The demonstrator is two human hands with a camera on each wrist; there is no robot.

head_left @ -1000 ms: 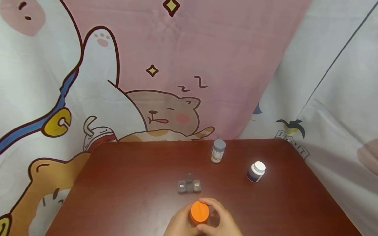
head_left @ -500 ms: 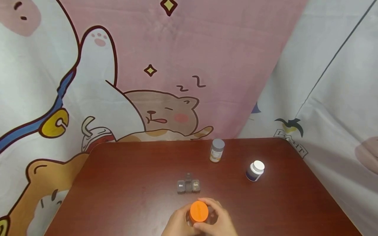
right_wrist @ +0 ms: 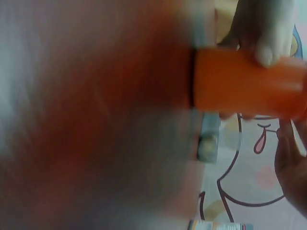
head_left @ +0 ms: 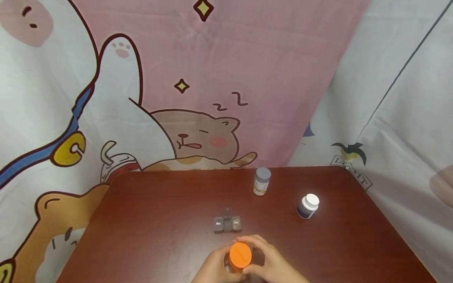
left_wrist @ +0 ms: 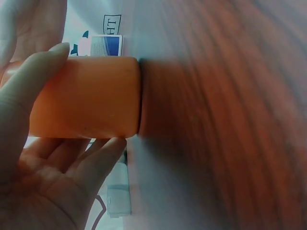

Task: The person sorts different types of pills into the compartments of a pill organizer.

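Note:
An orange pill bottle (left_wrist: 86, 98) with an orange cap (head_left: 240, 255) stands upright on the table at the bottom middle of the head view. My left hand (head_left: 214, 266) grips its body from the left; in the left wrist view the thumb lies along one side and fingers come round the other. From the right, my right hand (head_left: 270, 261) holds the cap between thumb and fingers, seen at the cap end in the right wrist view. Just beyond the hands lies a small grey translucent pill organizer (head_left: 227, 224), its middle lid raised, the outer compartments labelled.
A grey-capped bottle (head_left: 262, 181) stands near the table's back edge. To its right is a white bottle (head_left: 308, 206) with a dark label. Behind the brown table (head_left: 148, 220) hangs a cartoon-printed cloth (head_left: 276, 78).
My right hand's wrist has swung out to the right, with its fingers shifting around the cap. My left hand keeps its grip on the pill bottle, which stays in nearly the same spot.

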